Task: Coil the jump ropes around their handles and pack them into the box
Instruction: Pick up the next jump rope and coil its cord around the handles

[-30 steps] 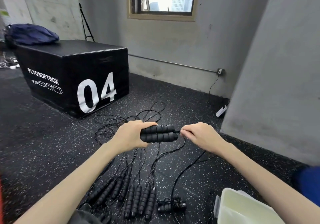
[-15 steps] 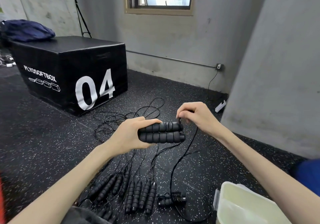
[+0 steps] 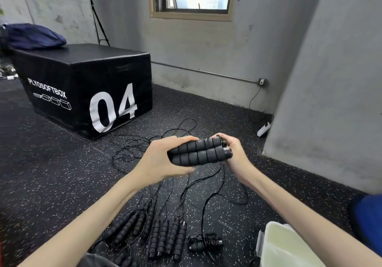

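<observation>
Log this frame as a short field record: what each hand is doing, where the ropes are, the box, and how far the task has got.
left hand: grips the pair of foam handles side by side
right hand: at the handles' far end, pinching the cord there
held rope cord: hangs loose to the floor, not yet wound
coiled rope: one finished bundle on the floor, not in the box
uncoiled ropes: several handle pairs in a row, cords tangled beyond
box: pale, open, bottom right; contents not visible
progress: early
</observation>
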